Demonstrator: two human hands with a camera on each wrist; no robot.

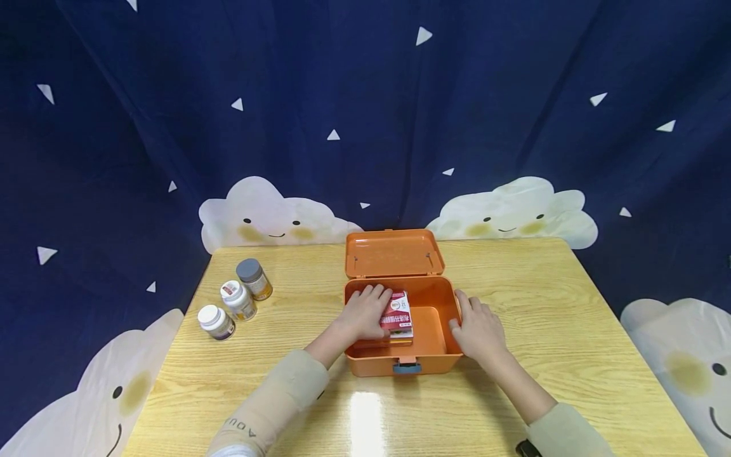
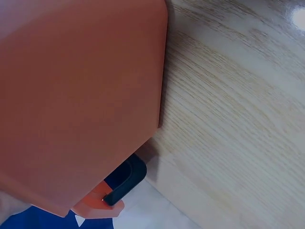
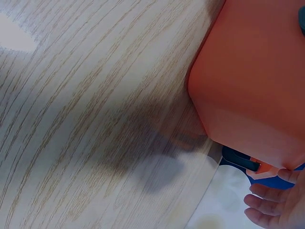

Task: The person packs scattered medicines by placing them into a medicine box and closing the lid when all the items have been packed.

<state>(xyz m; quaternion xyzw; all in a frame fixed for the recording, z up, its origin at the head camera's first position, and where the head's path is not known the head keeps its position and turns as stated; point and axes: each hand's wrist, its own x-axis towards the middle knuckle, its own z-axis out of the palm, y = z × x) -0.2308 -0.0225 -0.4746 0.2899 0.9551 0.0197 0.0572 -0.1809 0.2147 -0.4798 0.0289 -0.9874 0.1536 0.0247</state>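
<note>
An orange plastic case (image 1: 422, 363) stands on the table, its lid (image 1: 395, 254) tipped back and a blue latch (image 1: 407, 368) at the front. Inside, on the left, lies a red-and-white medicine box (image 1: 398, 313) with Chinese print. My left hand (image 1: 365, 314) grips it, fingers over its far side and thumb near its front edge; the palm hides its left part. My right hand (image 1: 481, 327) holds the case's right rim, thumb over the inner side. In the right wrist view, several fingers (image 3: 264, 206) extend beside the case, fairly straight.
Three medicine bottles stand at the table's left: one with a grey lid (image 1: 249, 270), two with white caps (image 1: 231, 291). A wooden table (image 1: 531, 298) lies under everything. Behind it hangs a dark blue curtain (image 1: 371, 82) with white triangles and clouds.
</note>
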